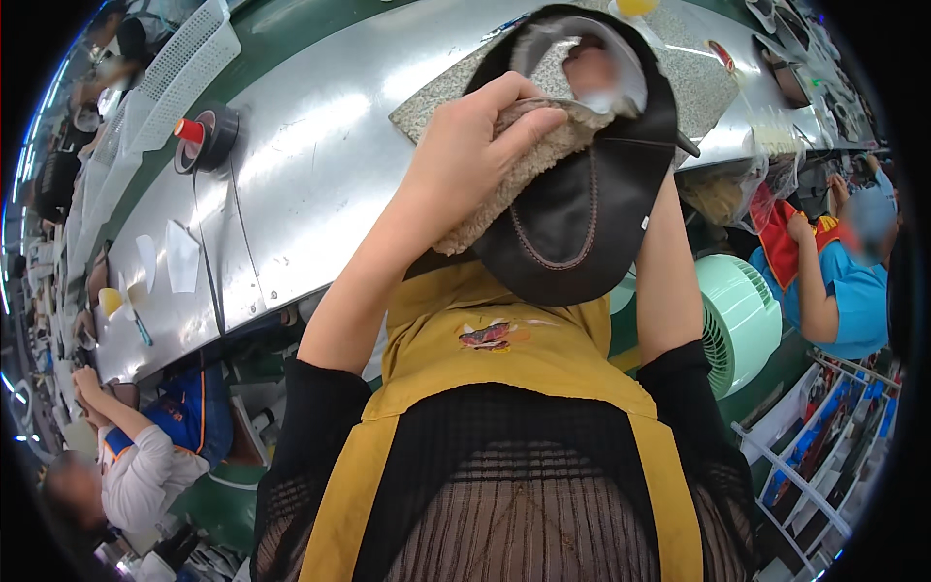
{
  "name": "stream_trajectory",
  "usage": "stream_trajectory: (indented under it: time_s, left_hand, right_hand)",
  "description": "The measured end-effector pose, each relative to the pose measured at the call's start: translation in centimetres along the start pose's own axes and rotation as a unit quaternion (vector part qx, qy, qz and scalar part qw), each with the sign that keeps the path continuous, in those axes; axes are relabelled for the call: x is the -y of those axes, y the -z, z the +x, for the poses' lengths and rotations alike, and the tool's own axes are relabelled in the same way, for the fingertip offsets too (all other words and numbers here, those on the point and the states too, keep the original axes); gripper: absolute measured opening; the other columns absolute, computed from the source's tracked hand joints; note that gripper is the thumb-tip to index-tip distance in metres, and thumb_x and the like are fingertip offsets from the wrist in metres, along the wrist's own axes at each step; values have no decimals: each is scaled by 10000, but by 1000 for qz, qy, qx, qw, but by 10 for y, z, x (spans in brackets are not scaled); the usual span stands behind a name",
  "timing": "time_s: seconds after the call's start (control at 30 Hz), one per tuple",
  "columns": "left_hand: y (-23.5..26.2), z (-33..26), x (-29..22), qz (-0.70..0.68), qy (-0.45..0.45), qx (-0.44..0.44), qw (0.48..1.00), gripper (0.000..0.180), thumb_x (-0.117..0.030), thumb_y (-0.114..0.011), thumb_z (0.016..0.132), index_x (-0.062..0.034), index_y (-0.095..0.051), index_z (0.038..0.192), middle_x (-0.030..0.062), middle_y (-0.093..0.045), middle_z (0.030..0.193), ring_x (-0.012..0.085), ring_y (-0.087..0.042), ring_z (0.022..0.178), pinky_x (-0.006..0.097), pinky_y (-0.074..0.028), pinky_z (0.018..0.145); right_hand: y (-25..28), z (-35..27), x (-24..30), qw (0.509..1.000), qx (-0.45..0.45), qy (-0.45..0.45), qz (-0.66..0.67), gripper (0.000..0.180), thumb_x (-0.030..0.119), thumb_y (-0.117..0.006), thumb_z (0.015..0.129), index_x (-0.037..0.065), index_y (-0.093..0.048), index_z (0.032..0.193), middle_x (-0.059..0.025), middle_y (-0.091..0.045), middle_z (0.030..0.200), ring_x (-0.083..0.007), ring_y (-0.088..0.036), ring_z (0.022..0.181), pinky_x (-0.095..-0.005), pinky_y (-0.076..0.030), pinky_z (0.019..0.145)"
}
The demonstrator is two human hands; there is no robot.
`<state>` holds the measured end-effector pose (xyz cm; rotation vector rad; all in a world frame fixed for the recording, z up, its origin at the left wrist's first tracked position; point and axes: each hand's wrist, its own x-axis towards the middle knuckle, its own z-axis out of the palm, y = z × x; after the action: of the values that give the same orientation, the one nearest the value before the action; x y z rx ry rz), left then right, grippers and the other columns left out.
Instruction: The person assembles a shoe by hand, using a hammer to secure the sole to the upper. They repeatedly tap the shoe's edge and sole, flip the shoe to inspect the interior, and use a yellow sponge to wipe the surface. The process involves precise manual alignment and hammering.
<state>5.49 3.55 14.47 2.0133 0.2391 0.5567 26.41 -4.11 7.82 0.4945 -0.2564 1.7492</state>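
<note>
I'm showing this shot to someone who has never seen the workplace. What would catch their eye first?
First, the dark leather shoe upper with fleece lining held up at the centre, the left hand gripping its fleecy edge; the right hand is hidden behind it. Behind it runs a shiny metal worktable, with a black tape roll at the left. A mint-green fan stands at the right.

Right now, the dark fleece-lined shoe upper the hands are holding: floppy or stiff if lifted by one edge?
Probably floppy: the shoe upper curves loosely where the left hand pinches its fleece lining. Likely light for its size, since it is thin stitched material. The fuzzy lining should resist slipping. The right hand is hidden behind it.
</note>
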Motion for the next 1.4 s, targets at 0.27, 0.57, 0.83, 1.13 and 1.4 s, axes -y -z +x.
stream_trajectory:
  time_s: [0.27,0.57,0.83,1.13,1.4]
  left_hand:
    - [-2,3,32,116,46,-119,985,291,-294,-623,881,-38,-588,1014,206,-652,839,387,-621,798,415,-481,684]
    - [-12,35,74,164,18,-75,984,436,-310,-690,818,-22,-547,1112,163,-666,904,271,-655,841,362,-494,750]
    - [-13,52,57,491,-28,93,866,335,-253,-685,791,-63,-488,984,87,-645,862,267,-653,824,384,-519,623]
    - [-22,28,62,420,-348,162,822,369,-148,-582,757,-204,-599,1121,15,-563,1083,180,-512,1021,326,-439,811]
    - [-36,10,75,416,-353,276,792,349,-162,-573,752,-203,-671,1084,-15,-556,1023,183,-490,1013,327,-370,839]
  right_hand:
    - [-13,-15,2,445,-441,110,-772,391,295,-515,958,9,-565,1220,-41,-605,1134,-114,-550,1018,-257,-426,905]
    - [-21,-84,-69,553,-575,254,-547,443,286,-453,982,-24,-475,1298,-99,-573,1229,-177,-570,1072,-311,-448,938]
    - [-2,-108,-72,361,-522,194,-748,495,216,-645,884,-45,-482,1271,-148,-626,1132,-183,-596,1026,-283,-443,901]
    - [-15,-103,-96,62,-561,-25,-825,445,293,-645,857,96,-523,1236,-178,-665,905,-351,-647,832,-412,-502,711]
    - [-33,-137,12,-218,-394,-10,-893,368,303,-618,869,97,-572,1170,-124,-601,1002,-289,-585,964,-414,-469,774]
